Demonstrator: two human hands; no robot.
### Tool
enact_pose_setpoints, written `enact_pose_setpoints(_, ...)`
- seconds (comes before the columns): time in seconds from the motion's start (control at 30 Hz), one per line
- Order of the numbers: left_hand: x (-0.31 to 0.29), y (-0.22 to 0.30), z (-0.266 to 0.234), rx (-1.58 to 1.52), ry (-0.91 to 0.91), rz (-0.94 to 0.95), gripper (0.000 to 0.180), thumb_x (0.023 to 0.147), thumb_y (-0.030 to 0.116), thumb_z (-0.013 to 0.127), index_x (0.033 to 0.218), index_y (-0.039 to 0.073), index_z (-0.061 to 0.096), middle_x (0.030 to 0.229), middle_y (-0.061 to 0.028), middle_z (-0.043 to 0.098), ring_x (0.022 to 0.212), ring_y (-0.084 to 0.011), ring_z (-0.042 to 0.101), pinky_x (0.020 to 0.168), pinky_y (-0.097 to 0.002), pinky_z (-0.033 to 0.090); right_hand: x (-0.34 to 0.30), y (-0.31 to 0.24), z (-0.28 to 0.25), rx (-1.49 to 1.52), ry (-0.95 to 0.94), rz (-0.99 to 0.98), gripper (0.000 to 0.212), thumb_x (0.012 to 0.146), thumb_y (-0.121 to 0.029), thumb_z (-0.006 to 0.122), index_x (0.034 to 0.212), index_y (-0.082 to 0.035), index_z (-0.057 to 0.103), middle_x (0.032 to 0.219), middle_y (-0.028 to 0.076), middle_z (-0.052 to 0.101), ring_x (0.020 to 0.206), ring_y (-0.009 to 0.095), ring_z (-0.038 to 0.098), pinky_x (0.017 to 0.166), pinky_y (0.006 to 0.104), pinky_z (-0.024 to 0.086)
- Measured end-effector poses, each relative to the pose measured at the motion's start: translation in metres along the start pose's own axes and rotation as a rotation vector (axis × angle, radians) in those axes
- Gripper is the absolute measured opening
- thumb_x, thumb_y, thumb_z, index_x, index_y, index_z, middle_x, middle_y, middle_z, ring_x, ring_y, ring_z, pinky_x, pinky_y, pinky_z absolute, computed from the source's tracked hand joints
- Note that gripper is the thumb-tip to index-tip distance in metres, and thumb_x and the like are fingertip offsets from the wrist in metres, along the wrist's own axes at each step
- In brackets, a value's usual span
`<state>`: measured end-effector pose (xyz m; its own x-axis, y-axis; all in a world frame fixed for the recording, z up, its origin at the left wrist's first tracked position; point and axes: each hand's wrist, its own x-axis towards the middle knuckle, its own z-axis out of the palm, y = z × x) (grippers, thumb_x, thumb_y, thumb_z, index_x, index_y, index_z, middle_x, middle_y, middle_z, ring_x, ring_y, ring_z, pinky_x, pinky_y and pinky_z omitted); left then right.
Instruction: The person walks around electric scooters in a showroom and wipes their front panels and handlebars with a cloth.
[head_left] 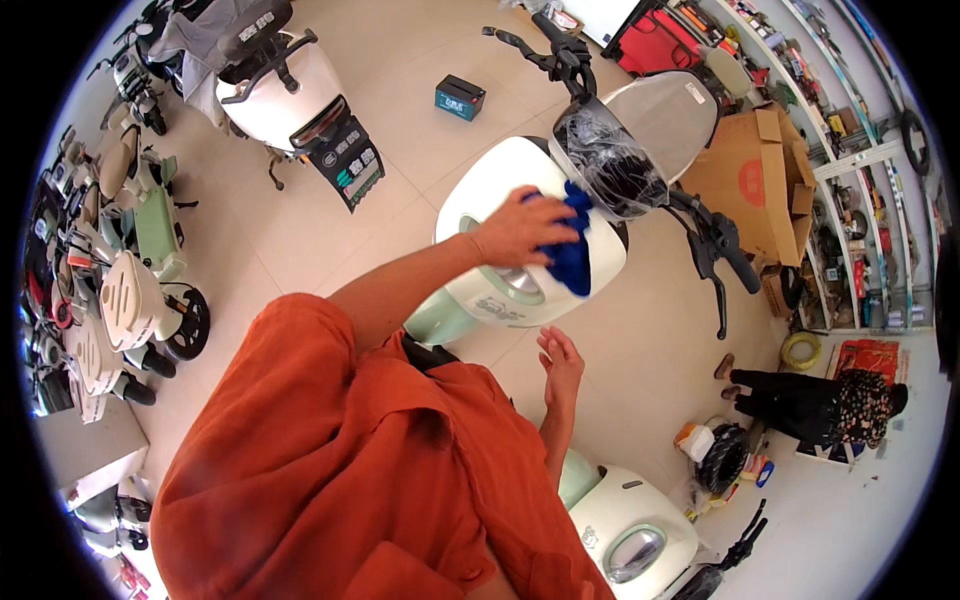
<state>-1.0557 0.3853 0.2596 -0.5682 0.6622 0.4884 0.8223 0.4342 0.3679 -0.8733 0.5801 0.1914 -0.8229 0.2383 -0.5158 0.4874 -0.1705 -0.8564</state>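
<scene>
My left hand (515,228) is closed over a blue cloth (572,262), pressing it onto the white front panel of an electric scooter (510,170). Part of the cloth is hidden under my fingers. Beside them is the scooter's oval headlight (518,284). Crinkled clear film covers the scooter's dark display (610,165) between the black handlebars. Lower and to the right, my right hand (562,365) hangs in the air off the panel, its fingers loosely stretched out with nothing in them.
A black-and-blue battery (460,98) sits on the tiled floor. Another white scooter (280,105) stands at the far left, one more (635,530) at lower right. A cardboard box (750,180) and shelves (850,150) line the right. A person (820,405) is near the right wall.
</scene>
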Motion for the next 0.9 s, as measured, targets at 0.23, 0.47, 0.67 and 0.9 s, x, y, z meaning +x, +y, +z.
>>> enact_pose_setpoints(0.23, -0.037, -0.101, -0.001, -0.559, 0.327, -1.14, 0.056, 0.08, 0.037, 0.058, 0.125, 0.006, 0.048, 0.116, -0.0185, 0.056, 0.107, -0.0304, 0.053, 0.088, -0.0342, 0.042, -0.03, 0.028, -0.029, -0.041, 0.083, 0.126, 0.03, 0.092, -0.012, 0.047, 0.12, -0.003, 0.052, 0.113, 0.007, 0.06, 0.099, 0.014, 0.057, 0.079, 0.0259, 0.043)
enact_pose_setpoints(0.47, -0.125, -0.091, 0.099, -1.222, 0.755, -1.537, 0.057, 0.083, 0.034, 0.05, 0.133, 0.011, 0.037, 0.12, -0.0117, 0.052, 0.103, -0.0239, 0.053, 0.088, -0.0406, 0.041, -0.024, 0.022, -0.007, -0.118, -0.008, 0.204, 0.033, 0.091, -0.015, 0.05, 0.121, -0.002, 0.051, 0.115, 0.008, 0.059, 0.101, 0.016, 0.057, 0.081, 0.0268, 0.043)
enact_pose_setpoints(0.67, -0.109, -0.066, 0.077, -1.015, 0.809, -1.474, 0.049, 0.084, 0.03, 0.053, 0.125, 0.005, 0.048, 0.107, -0.01, 0.06, 0.091, -0.0177, 0.055, 0.08, -0.0297, 0.044, -0.002, -0.008, 0.01, -0.269, -0.116, 0.128, 0.033, 0.09, -0.013, 0.049, 0.121, -0.002, 0.051, 0.115, 0.008, 0.059, 0.101, 0.016, 0.057, 0.081, 0.0275, 0.043)
enact_pose_setpoints(0.9, -0.037, -0.097, 0.003, -0.64, 0.286, -0.862, 0.055, 0.078, 0.039, 0.057, 0.126, 0.013, 0.05, 0.133, -0.013, 0.044, 0.12, -0.028, 0.043, 0.098, -0.0342, 0.035, -0.007, 0.002, 0.017, -0.262, -0.02, 0.137, 0.032, 0.09, -0.014, 0.05, 0.12, -0.002, 0.052, 0.113, 0.007, 0.06, 0.101, 0.017, 0.057, 0.081, 0.028, 0.044)
